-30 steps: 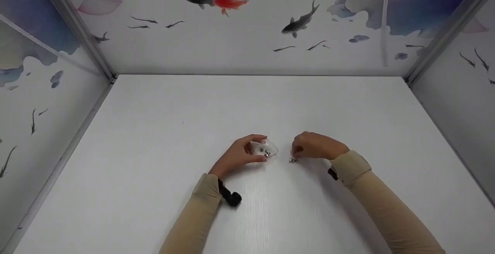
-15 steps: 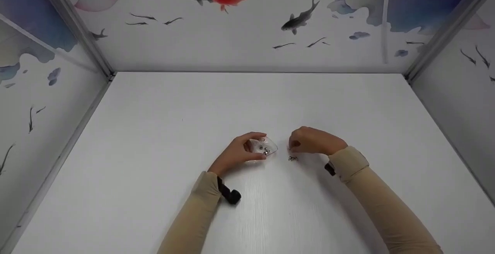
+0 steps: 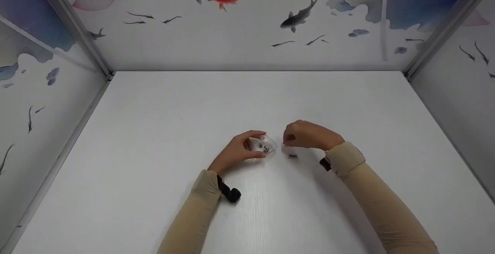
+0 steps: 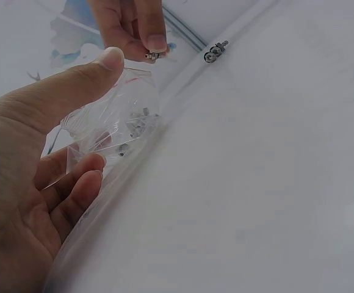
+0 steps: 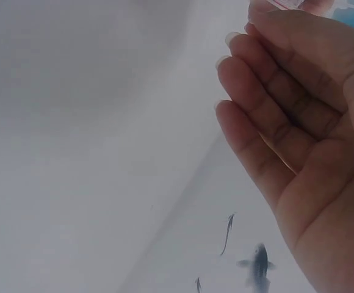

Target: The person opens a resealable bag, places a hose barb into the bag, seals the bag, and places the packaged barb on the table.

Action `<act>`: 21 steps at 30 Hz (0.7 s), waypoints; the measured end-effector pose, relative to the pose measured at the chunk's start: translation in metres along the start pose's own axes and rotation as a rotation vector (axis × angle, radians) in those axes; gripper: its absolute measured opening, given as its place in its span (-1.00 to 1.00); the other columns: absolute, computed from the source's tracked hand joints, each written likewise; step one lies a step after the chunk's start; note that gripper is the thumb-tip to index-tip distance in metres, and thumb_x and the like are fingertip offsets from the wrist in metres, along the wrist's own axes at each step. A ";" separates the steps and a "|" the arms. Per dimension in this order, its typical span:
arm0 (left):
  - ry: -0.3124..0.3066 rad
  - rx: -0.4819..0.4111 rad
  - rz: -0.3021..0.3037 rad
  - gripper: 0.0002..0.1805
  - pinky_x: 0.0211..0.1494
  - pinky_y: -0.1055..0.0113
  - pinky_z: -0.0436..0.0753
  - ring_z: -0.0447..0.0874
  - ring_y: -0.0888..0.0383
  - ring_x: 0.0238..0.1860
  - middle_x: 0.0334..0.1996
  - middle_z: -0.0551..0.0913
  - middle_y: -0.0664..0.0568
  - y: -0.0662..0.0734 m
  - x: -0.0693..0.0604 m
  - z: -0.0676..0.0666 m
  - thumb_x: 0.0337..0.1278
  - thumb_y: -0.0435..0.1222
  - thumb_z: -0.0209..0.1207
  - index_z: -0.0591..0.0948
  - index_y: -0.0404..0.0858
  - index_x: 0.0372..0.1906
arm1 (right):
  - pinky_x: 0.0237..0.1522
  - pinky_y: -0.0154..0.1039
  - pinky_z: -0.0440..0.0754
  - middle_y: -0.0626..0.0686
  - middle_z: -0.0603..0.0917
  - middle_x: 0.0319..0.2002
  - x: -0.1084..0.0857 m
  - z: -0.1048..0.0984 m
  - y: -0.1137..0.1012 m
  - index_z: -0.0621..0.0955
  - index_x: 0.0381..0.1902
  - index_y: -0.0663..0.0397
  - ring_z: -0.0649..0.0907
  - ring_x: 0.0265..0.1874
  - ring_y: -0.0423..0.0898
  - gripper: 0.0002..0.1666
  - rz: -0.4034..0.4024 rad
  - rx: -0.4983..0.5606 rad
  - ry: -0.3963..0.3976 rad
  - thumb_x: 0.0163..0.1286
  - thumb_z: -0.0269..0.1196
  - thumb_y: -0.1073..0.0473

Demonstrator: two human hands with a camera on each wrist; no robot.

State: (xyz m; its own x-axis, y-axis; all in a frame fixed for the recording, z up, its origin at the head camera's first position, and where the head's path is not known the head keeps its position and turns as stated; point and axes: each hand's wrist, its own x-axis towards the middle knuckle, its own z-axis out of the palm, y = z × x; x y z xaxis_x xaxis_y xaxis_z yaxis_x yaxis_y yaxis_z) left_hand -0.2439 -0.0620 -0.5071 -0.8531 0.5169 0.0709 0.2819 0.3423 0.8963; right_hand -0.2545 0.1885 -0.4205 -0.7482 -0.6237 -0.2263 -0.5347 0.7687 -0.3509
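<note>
My left hand [image 3: 236, 153] holds a clear plastic zip bag [image 4: 116, 104] between thumb and fingers, its mouth spread toward the right. Several small silvery metal pieces [image 4: 138, 124] lie inside the bag. Just beyond the bag's mouth is my right hand [image 3: 311, 135], pinching a small metal fitting [image 4: 154, 55] between thumb and fingertip, apart from the bag. In the right wrist view that piece is hidden; the other fingers [image 5: 250, 91] are loosely bent. A small cluster of similar metal fittings [image 3: 292, 156] lies on the table below the right hand.
The white tabletop [image 3: 193, 103] runs back to a panel [image 3: 239, 49] printed with fish. Side panels [image 3: 50, 103] flank it left and right. A black wrist camera [image 3: 232, 195] juts from the left sleeve.
My right hand has lifted from the cluster and moved left and away toward the bag, with a metal fitting pinched. The left hand and bag have stayed nearly still.
</note>
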 end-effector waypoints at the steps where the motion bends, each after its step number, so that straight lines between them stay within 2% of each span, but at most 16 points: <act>1: 0.000 0.003 -0.001 -0.34 -0.19 0.35 0.44 0.42 0.18 -0.30 0.08 0.58 0.23 0.000 0.000 0.000 -0.09 -0.05 0.44 0.51 0.19 0.22 | -0.10 -0.17 0.65 -0.03 0.73 -0.25 0.000 -0.001 -0.001 0.73 -0.21 0.07 0.65 -0.28 -0.15 -0.86 -0.005 -0.002 0.005 0.30 0.30 0.22; 9: -0.015 -0.011 -0.001 -0.29 -0.15 0.34 0.45 0.42 0.19 -0.27 0.12 0.56 0.22 0.002 0.002 -0.001 -0.08 -0.03 0.43 0.49 0.03 0.28 | -0.12 -0.19 0.63 -0.03 0.72 -0.28 0.002 -0.009 -0.010 0.74 -0.23 0.09 0.64 -0.29 -0.14 -0.88 -0.073 -0.029 0.049 0.30 0.29 0.24; 21: -0.007 -0.009 0.001 -0.32 -0.18 0.33 0.43 0.41 0.17 -0.30 0.08 0.57 0.22 0.003 -0.001 0.000 -0.08 -0.02 0.43 0.50 0.10 0.25 | -0.13 -0.21 0.64 -0.02 0.72 -0.28 0.011 -0.009 -0.021 0.74 -0.21 0.11 0.65 -0.29 -0.15 -0.86 -0.150 -0.023 0.057 0.30 0.29 0.26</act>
State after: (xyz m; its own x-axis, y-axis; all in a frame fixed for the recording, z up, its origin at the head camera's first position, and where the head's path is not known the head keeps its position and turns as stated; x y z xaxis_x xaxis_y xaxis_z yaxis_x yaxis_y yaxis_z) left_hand -0.2428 -0.0615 -0.5046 -0.8498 0.5226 0.0690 0.2790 0.3348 0.9001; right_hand -0.2549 0.1672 -0.4080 -0.6798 -0.7234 -0.1206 -0.6506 0.6708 -0.3561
